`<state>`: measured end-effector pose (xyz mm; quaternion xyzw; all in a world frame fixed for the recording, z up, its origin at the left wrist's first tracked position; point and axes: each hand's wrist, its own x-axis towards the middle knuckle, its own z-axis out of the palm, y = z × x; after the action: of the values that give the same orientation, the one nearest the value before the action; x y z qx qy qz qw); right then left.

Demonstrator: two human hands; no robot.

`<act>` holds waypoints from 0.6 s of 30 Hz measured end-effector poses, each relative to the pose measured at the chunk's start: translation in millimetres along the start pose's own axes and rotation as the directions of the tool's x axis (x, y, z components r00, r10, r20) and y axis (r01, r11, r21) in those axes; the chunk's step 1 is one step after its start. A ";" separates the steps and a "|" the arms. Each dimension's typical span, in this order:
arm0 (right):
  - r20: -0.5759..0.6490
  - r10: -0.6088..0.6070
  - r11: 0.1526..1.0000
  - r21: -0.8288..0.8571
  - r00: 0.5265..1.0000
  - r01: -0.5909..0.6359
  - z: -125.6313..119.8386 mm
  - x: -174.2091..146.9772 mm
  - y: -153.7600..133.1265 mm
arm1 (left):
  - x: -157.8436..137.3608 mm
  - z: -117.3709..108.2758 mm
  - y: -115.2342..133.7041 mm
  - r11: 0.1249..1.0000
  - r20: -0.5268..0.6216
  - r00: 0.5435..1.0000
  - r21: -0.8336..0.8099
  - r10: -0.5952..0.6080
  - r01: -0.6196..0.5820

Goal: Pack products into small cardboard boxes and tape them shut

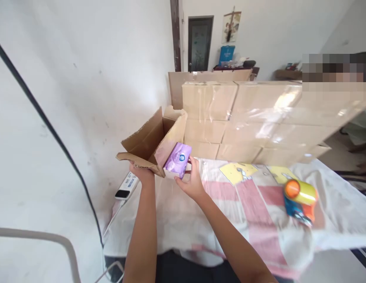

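An open cardboard box (171, 143) is tilted toward me beside the left wall, its torn-edged flaps raised and its visible inside bare. My left hand (143, 174) grips the box's near end, with most fingers hidden under a flap. In my right hand (195, 182) is a purple pack (178, 159) with a round blue label and a pale end. Thumb and fingers hold it at its right side. The pack lies against the outer right side of the box, and I cannot tell whether they touch.
Taped cardboard cartons (209, 102) stand stacked behind the box. A tape dispenser (301, 198) with yellow tape rests on the patterned cloth (230, 220) at right. Beside the wall lies a white power strip (128, 184). A person is beyond the cartons at far right.
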<state>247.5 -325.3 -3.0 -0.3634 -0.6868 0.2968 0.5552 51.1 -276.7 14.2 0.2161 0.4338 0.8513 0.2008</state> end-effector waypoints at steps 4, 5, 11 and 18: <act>-0.116 0.074 0.991 -0.105 0.990 -0.086 -56.9 -112.1 -3.3 | -126.1 -38.8 -12.7 0.982 -0.042 0.995 0.159 -0.094 0.099; -0.128 0.096 0.984 -0.135 0.987 -0.113 -71.6 -135.5 -1.2 | -154.4 -46.4 -18.3 0.975 -0.041 0.993 0.189 -0.113 0.119; -0.295 0.111 0.964 -0.198 0.949 -0.175 -146.6 -195.5 27.7 | -253.4 -45.6 -53.8 0.929 0.152 0.978 0.361 -0.142 0.078; -0.358 0.076 0.862 -0.445 0.931 -0.241 -178.7 -189.8 62.9 | -286.1 -45.1 -70.4 0.888 0.475 0.880 0.400 0.011 -0.227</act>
<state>455.6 -446.5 -120.7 -0.5901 -0.6038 0.0971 0.5270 273.8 -419.4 -123.2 0.4784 0.5418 0.6648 0.1887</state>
